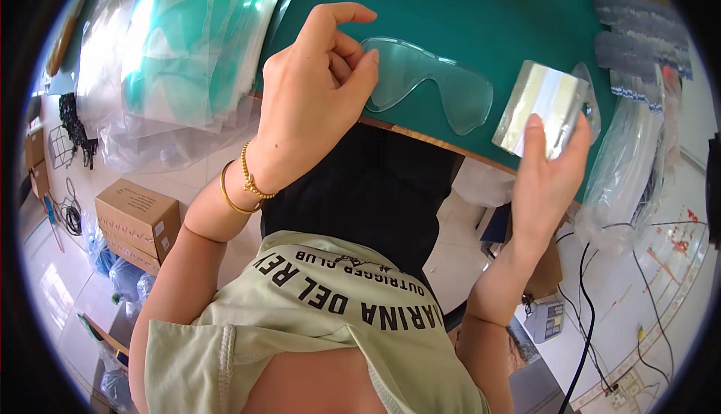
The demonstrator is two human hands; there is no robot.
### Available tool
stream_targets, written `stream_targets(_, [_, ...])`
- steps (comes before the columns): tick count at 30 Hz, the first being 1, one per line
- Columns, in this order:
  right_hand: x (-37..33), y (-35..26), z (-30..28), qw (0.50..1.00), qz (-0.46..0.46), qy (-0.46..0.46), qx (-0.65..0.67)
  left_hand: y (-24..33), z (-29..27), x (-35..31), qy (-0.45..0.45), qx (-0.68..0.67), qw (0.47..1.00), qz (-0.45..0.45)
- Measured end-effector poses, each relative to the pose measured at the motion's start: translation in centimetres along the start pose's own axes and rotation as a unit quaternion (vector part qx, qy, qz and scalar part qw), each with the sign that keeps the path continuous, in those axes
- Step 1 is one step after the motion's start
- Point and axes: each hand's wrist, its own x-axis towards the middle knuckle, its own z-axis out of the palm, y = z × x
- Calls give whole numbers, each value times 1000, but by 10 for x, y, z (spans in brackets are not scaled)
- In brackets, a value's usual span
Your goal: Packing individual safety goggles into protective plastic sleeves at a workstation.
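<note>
Lens, clear curved plastic goggle shape (432, 87), flat on green table (481, 16), left hand (312, 91) pinching its edge. Right hand (544, 170) grips silvery film roll (542, 106) just right of it

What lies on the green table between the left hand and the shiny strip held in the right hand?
In the head view, a clear goggle lens lies on the green table between the left hand and the silvery strip in the right hand.

Pale green printed shirt (330, 316), two gold bracelets (244, 185).
</note>
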Motion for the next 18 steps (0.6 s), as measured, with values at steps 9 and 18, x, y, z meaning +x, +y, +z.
stream_targets(9, [5,-2,14,991,-13,-37,125,1,-2,1,-23,-23,999,-28])
stream_targets(18, [-20,-9,4,998,15,-47,-44,2,-4,0,-31,-26,998,-40])
